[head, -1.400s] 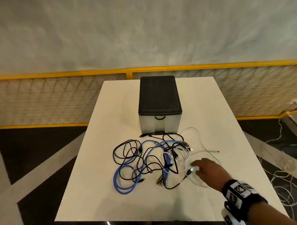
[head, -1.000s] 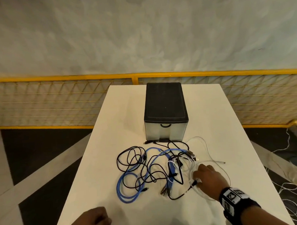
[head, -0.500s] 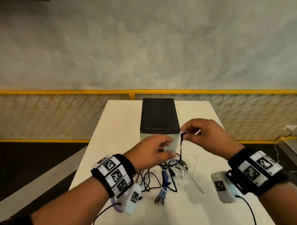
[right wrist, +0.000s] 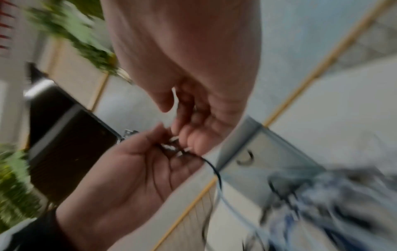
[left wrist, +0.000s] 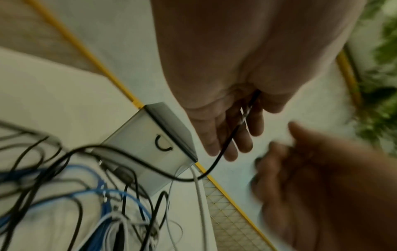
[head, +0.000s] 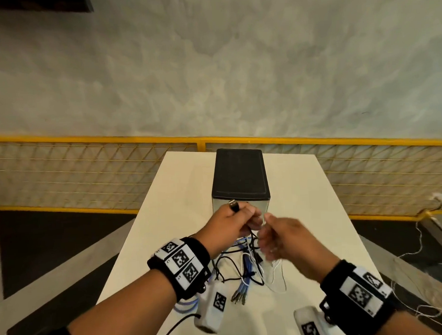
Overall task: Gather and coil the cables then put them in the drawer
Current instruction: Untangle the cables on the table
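My left hand (head: 230, 221) is raised in front of the drawer box (head: 240, 175) and grips a black cable (left wrist: 225, 146). Its USB plug (head: 233, 205) sticks up above my knuckles. My right hand (head: 281, 238), blurred, is just right of it with curled fingers. Those fingers pinch a thin white cable (head: 276, 273) that hangs down from them. In the right wrist view the right fingertips (right wrist: 184, 135) meet the left palm (right wrist: 133, 173). The other black, blue and white cables (head: 244, 270) lie tangled on the white table (head: 183, 194) under my hands. The drawer front (left wrist: 150, 152) stands closed.
The box has a black top and a grey front with a curved handle (left wrist: 163, 144). A yellow mesh fence (head: 88, 173) runs behind the table. Loose white wires (head: 418, 250) lie on the floor to the right.
The left hand came up from the table's near edge and took the black cable's plug end from the right hand. The right hand has dropped slightly, and part of the tangle is lifted.
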Action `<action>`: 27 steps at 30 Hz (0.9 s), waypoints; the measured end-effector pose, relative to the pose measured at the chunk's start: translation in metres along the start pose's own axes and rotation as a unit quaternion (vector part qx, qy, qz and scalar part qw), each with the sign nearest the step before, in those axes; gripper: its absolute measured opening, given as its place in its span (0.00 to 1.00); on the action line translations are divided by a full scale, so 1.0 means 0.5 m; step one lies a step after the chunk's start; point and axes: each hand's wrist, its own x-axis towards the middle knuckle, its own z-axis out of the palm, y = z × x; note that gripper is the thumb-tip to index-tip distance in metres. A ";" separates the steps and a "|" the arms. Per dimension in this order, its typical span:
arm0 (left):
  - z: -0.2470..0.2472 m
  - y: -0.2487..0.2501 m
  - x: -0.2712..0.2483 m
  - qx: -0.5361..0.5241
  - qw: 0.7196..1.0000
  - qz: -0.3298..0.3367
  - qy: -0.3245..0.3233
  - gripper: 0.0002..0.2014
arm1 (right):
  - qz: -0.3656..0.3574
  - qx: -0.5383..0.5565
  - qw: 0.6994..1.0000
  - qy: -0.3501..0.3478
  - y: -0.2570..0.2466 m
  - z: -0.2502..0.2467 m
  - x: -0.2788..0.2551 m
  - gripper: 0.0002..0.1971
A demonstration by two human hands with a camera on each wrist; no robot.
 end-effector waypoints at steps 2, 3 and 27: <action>-0.005 -0.009 -0.006 -0.047 0.998 0.002 0.032 0.15 | 0.134 0.042 0.987 -0.081 0.030 0.022 0.004 0.33; -0.005 -0.013 -0.009 -0.063 0.997 0.008 0.044 0.15 | 0.166 0.067 0.978 -0.109 0.041 0.030 0.013 0.36; -0.110 -0.071 -0.092 -0.038 0.987 -0.152 0.032 0.14 | 0.159 0.299 0.940 -0.045 0.064 0.041 0.145 0.10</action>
